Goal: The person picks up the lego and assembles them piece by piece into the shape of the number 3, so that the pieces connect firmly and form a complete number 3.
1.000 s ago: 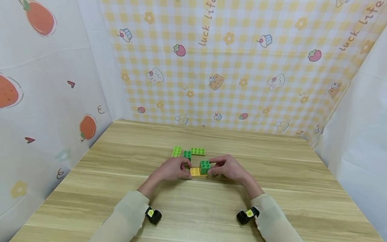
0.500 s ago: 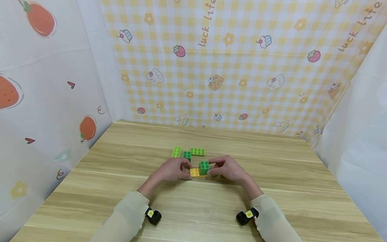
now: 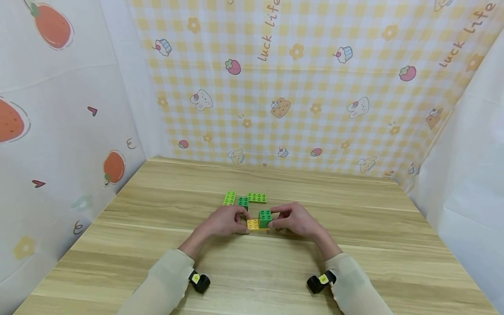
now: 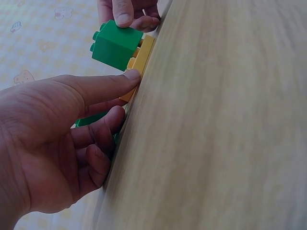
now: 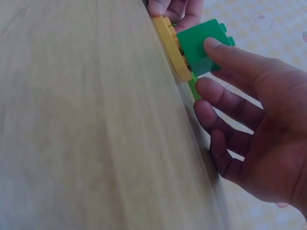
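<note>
My right hand [image 3: 296,220] pinches the dark green cube brick [image 3: 265,217] seated on the right end of the flat yellow plate [image 3: 253,224]. My left hand [image 3: 222,222] pins the plate's left end to the wooden table [image 3: 354,262].

Flat plate [image 3: 253,224] lying near table [image 3: 354,262] centre; cube brick [image 3: 265,217] sitting on plate's right half. Left hand [image 3: 222,222] lying left of plate, thumb tip [image 4: 132,75] touching plate's left end. Right hand [image 3: 296,219] lying right of cube brick, fingertips [image 5: 211,44] touching it. Three more bricks lying just beyond, farther from person: long brick [image 3: 230,197] at left, small brick [image 3: 243,202] in middle, another long brick [image 3: 257,197] at right, all close together.
</note>
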`<state>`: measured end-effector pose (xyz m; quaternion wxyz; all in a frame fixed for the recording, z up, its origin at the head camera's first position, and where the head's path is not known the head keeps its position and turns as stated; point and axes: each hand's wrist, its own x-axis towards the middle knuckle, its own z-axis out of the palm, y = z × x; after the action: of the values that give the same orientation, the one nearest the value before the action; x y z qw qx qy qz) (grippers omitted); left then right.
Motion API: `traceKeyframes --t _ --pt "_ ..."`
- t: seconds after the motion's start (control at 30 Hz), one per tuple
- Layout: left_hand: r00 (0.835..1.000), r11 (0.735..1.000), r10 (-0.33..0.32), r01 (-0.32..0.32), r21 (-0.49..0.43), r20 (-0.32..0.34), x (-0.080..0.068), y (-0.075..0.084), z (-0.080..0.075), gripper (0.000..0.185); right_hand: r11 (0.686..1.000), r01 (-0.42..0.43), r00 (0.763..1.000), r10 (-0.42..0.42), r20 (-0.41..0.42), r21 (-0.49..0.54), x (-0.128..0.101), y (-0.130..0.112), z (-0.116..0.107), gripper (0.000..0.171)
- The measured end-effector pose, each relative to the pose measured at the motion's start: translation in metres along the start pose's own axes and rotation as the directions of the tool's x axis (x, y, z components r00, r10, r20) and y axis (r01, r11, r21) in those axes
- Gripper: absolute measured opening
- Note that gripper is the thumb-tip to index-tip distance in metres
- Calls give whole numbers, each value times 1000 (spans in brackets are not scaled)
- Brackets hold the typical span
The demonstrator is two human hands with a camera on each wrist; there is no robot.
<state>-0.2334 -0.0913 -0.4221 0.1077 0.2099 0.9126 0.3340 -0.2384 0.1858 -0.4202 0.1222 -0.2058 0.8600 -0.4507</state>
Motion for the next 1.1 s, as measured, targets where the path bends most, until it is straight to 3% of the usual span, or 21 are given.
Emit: traceKeyframes --t 1.1 --pt "1000 1000 7 -7 2 -2 2 -2 0 27 997 14 1000 -12 16 -75 -1 -7 1 50"
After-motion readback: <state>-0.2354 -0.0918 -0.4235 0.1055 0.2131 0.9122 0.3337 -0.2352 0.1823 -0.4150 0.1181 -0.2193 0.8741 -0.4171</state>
